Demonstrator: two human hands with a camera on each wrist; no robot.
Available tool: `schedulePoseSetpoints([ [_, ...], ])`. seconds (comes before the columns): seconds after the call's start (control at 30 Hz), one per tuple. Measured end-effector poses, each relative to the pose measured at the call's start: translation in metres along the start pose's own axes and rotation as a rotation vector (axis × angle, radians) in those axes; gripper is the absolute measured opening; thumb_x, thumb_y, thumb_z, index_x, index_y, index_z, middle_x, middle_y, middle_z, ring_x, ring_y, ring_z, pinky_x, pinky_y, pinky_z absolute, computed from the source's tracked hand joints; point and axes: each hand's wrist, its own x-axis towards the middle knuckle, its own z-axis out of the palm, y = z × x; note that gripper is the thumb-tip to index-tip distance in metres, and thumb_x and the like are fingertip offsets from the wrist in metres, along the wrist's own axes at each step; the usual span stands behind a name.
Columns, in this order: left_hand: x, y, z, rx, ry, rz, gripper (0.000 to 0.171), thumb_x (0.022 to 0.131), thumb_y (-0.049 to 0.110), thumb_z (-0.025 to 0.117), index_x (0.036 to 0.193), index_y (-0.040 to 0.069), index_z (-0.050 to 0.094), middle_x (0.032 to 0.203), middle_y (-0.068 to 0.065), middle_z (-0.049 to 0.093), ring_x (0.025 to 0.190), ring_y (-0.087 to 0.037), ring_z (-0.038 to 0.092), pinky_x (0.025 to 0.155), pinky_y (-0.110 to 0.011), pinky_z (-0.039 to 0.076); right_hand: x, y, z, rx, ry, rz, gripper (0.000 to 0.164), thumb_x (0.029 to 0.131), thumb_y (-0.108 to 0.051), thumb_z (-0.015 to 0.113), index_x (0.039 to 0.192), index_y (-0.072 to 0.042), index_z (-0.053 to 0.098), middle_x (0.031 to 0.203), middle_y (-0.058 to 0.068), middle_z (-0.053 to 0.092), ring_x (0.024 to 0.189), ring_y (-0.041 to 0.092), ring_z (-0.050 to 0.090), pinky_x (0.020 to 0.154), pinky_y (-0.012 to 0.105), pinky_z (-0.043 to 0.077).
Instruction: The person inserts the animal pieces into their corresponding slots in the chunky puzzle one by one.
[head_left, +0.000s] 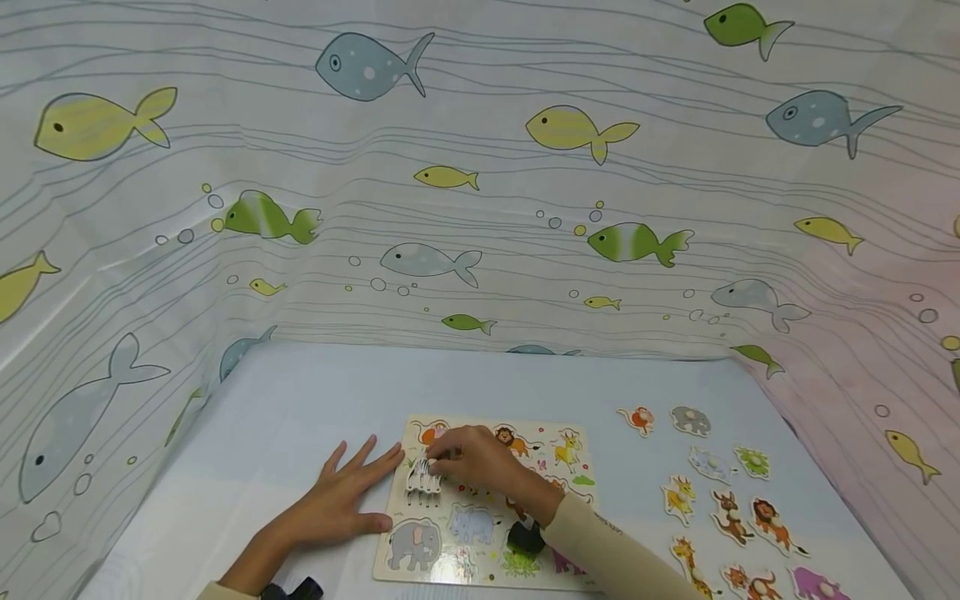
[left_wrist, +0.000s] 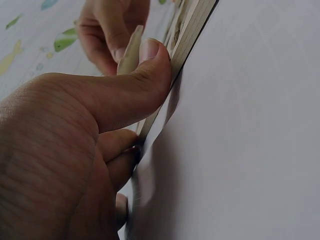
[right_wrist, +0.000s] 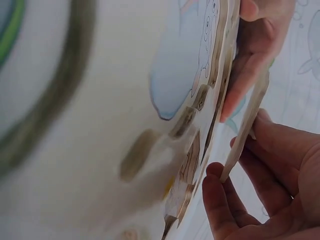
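Observation:
My right hand pinches a zebra puzzle piece above the left part of a wooden animal puzzle board. In the right wrist view the thin piece stands tilted between thumb and fingers, a little off the board's surface. My left hand lies spread at the board's left side, its thumb and fingertips right at the edge. From the left wrist view, the left thumb presses against the board's side. Printed animal shapes, including an elephant and a lion, show on the board; the right forearm hides some.
Several loose animal pieces lie on the white table to the right of the board, among them a monkey, a grey elephant, a lion, a giraffe and a purple hippo. A fish-patterned curtain surrounds the table.

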Motion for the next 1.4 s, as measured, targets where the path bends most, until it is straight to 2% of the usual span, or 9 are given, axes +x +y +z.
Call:
schedulePoseSetpoints([
  [0.2,-0.001,-0.002,0.001,0.004,0.005,0.02,0.089,0.08,0.056,0.073,0.152,0.012,0.044,0.156,-0.007,0.044,0.147,-0.051,0.026,0.113,-0.071,0.004,0.0,-0.002,0.001,0.004,-0.009,0.007,0.018,0.091,-0.022,0.073,0.109,-0.018,0.077,0.113,-0.004,0.074,0.101,0.004,0.068,0.083,0.018,0.054],
  [0.4,-0.001,-0.001,0.0,-0.003,-0.005,0.002,0.089,0.08,0.055,0.073,0.152,0.012,0.043,0.156,-0.007,0.044,0.148,-0.051,0.025,0.114,-0.07,0.003,0.0,0.0,0.003,0.007,-0.015,0.002,0.019,0.091,-0.022,0.073,0.11,-0.017,0.078,0.115,-0.003,0.075,0.103,0.005,0.068,0.083,0.017,0.054],
  [0.6,-0.001,-0.001,0.001,-0.011,-0.019,-0.019,0.089,0.08,0.055,0.074,0.152,0.013,0.043,0.157,-0.007,0.044,0.149,-0.05,0.024,0.114,-0.071,0.002,0.002,0.003,0.005,-0.008,-0.036,-0.054,0.018,0.09,-0.02,0.075,0.107,-0.015,0.079,0.112,-0.004,0.076,0.101,0.001,0.069,0.081,0.012,0.053],
  [1.03,0.002,-0.004,0.0,0.011,-0.015,0.014,0.091,0.08,0.062,0.07,0.152,0.013,0.043,0.156,-0.007,0.044,0.148,-0.051,0.026,0.112,-0.073,0.003,0.007,0.007,0.008,-0.054,-0.038,-0.193,0.017,0.088,-0.016,0.076,0.104,-0.01,0.079,0.11,0.001,0.077,0.1,0.002,0.071,0.085,0.009,0.052],
  [1.17,0.001,-0.003,0.0,0.008,-0.022,0.015,0.091,0.08,0.062,0.07,0.152,0.013,0.043,0.156,-0.008,0.044,0.147,-0.051,0.026,0.112,-0.073,0.003,0.007,0.006,0.009,-0.086,-0.031,-0.209,0.017,0.087,-0.017,0.077,0.103,-0.011,0.08,0.108,0.001,0.077,0.101,0.004,0.071,0.087,0.01,0.052],
  [1.4,0.001,-0.001,-0.001,0.007,-0.013,0.005,0.089,0.08,0.056,0.074,0.151,0.013,0.044,0.156,-0.008,0.044,0.147,-0.051,0.026,0.113,-0.072,0.004,0.005,0.005,0.01,-0.2,-0.023,-0.193,0.019,0.089,-0.023,0.076,0.105,-0.016,0.08,0.111,-0.006,0.076,0.106,0.004,0.067,0.093,0.016,0.052],
])
